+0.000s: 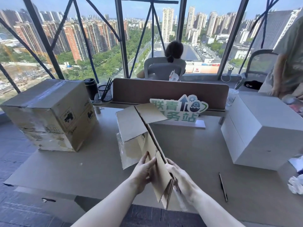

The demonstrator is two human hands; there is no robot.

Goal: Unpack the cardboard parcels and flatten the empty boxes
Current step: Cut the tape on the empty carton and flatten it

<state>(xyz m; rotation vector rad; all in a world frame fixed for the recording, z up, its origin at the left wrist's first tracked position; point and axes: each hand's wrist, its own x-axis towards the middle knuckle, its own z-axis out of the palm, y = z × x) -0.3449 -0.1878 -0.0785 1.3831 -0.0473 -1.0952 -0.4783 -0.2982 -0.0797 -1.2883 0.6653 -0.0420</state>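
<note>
An empty brown cardboard box is squeezed nearly flat and stands on edge in the middle of the grey table, its far flaps splayed open. My left hand presses its near left face with fingers on the cardboard. My right hand grips the near right side, and the box's near flaps hang between both hands. A large taped brown parcel stands closed at the table's left. A white box sits at the right.
A black pen lies right of my hands. Crumpled white paper is at the right edge. A green-and-white sign, a brown divider, a pen cup and a dark mug line the back. One person sits beyond; another stands far right.
</note>
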